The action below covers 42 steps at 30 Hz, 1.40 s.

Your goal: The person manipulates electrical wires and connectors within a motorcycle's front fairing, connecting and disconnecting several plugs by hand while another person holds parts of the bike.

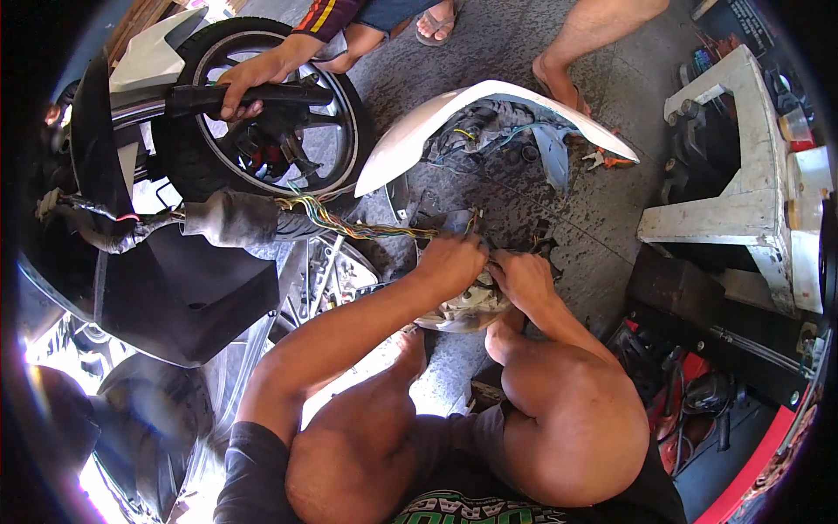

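Note:
My hands are close together above a headlight-like unit point(471, 312) with a clear rounded rim, which sits between my feet. My left hand point(454, 262) is closed at the end of a bundle of multicoloured wires point(349, 225). Right beside it, my right hand point(524, 279) has its fingers curled and pressed together. What lies between its fingertips is hidden. The wires run left into a dark grey wrapped sleeve point(231, 218) on the motorcycle's front. Beyond my hands, a white curved fairing point(489, 90) lies on the floor, its dark inner side showing loose wires.
At upper left, another person's hand point(253, 79) grips a black handlebar point(196, 99) over a spoked wheel point(279, 52). That person's feet and legs stand beyond the fairing. A worn white stool point(733, 218) stands at right, near red and black tools point(698, 393). Black bodywork point(183, 297) is at left.

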Available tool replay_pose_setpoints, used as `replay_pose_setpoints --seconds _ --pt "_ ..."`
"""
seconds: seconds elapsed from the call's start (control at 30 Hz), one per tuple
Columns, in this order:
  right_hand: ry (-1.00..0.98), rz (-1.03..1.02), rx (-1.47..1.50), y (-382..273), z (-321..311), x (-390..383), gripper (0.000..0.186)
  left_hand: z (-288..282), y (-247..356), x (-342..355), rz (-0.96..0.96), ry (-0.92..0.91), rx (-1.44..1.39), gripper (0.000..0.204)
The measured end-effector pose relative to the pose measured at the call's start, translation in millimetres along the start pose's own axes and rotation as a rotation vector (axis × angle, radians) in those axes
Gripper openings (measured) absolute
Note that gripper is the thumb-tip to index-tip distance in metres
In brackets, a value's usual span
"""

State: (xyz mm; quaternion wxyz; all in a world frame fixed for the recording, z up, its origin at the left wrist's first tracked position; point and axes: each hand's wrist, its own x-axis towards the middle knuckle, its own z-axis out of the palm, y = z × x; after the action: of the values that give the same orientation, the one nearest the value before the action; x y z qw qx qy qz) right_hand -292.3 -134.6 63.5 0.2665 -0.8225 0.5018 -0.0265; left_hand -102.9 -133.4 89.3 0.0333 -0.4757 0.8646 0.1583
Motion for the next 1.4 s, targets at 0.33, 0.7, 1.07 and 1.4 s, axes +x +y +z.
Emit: replay_pose_setpoints --seconds 0.33,0.7,1.07,1.4 --pt "0.069 0.144 0.471 20 -22 -3 0.025 8 -15 3 0.006 0.021 -0.106 0.016" --pt "0.060 0.546 1.488 16 -57 126 0.024 -15 0 -7 0.044 0.203 -0.143 0.019" --pt "0.536 0.173 0.383 31 -4 257 0.048 -50 -51 84 -0.839 0.444 -0.812 0.033" --pt "0.122 0.671 1.665 21 -24 260 0.014 2 -119 113 -0.887 0.197 -0.448 0.035"
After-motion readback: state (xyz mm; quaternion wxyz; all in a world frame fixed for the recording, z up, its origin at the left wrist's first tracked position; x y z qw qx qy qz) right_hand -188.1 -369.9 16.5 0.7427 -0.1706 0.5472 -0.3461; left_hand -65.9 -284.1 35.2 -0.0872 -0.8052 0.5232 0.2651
